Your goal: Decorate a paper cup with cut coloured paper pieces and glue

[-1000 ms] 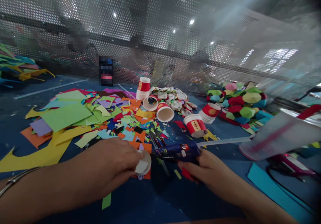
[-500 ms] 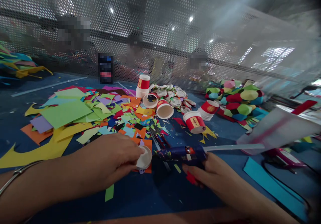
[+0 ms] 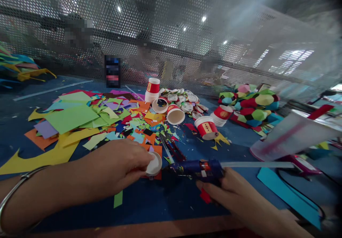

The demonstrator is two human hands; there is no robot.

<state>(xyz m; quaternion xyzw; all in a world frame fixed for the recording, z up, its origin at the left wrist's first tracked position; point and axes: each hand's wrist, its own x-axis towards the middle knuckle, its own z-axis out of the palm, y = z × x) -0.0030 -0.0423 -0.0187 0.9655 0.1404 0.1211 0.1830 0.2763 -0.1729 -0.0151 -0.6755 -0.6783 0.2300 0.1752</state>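
Note:
My left hand (image 3: pixel 130 161) pinches a small white round cup piece (image 3: pixel 154 165) by its left edge, its shallow hollow facing me. Under it lies an orange sheet of paper (image 3: pixel 158 149). My right hand (image 3: pixel 232 186) is wrapped round a dark blue hot glue gun (image 3: pixel 196 169) with a red trigger. A long clear glue stick (image 3: pixel 256 164) sticks out of its back. The gun's nozzle points left and is close to the right rim of the cup piece; I cannot tell whether they touch. Scissors (image 3: pixel 175 149) lie just behind the nozzle.
Coloured paper sheets (image 3: pixel 74 117) and scraps cover the left and middle. Red and white paper cups (image 3: pixel 207 128) stand and lie behind, by a pile of round pieces (image 3: pixel 187 106). On the right are a plastic drink cup (image 3: pixel 283 138), a blue strip (image 3: pixel 288 195) and a cable.
The glue gun has shifted slightly right and lower, and its glue stick appears more level. My left hand keeps the cup piece in about the same spot, its hollow showing a little more.

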